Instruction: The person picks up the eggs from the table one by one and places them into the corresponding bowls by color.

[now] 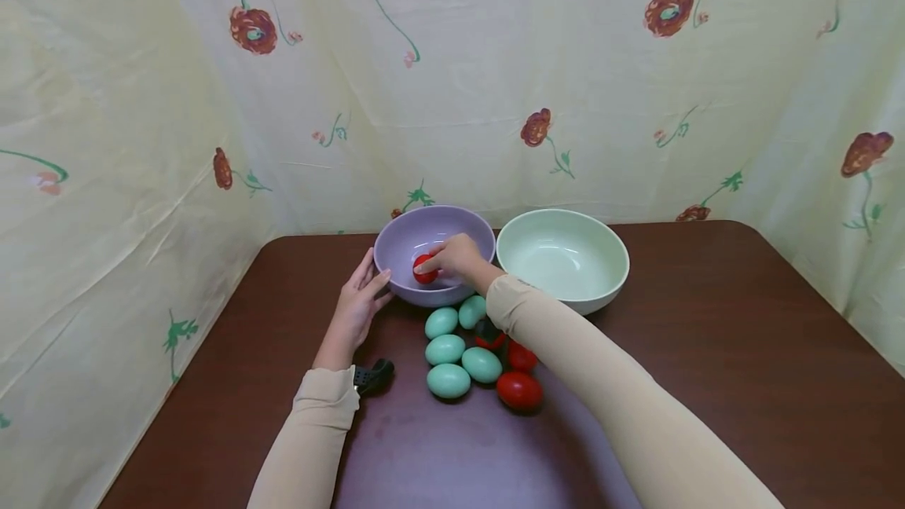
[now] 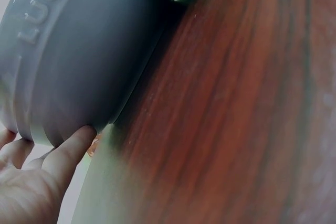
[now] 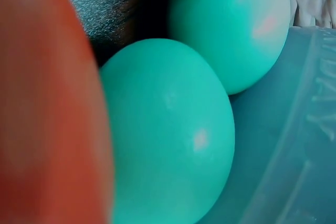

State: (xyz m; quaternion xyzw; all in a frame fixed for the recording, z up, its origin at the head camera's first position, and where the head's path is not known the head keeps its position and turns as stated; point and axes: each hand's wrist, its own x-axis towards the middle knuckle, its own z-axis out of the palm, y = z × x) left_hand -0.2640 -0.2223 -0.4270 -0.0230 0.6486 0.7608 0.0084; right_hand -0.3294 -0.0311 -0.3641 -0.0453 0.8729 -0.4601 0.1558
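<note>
My right hand [image 1: 459,255] reaches into the purple bowl [image 1: 434,220] and pinches a red egg [image 1: 424,269] low inside it. Against the bowl's left outer side rests my left hand [image 1: 357,309], fingers extended and thumb near the rim. The left wrist view shows those fingertips [image 2: 84,134] at the bowl's outer wall [image 2: 89,51], which bears raised lettering. In front of the bowl lie several mint-green eggs [image 1: 448,381] and red eggs [image 1: 519,391], some partly covered by my right forearm. Two green eggs [image 3: 168,135] stand close to the bowl's side in the right wrist view.
A pale green bowl [image 1: 566,222] stands right of the purple one, their rims nearly meeting. Both are near the back edge of the dark brown table [image 1: 707,320]. A flowered curtain [image 1: 452,85] hangs behind. Black straps [image 1: 378,377] are at my wrists.
</note>
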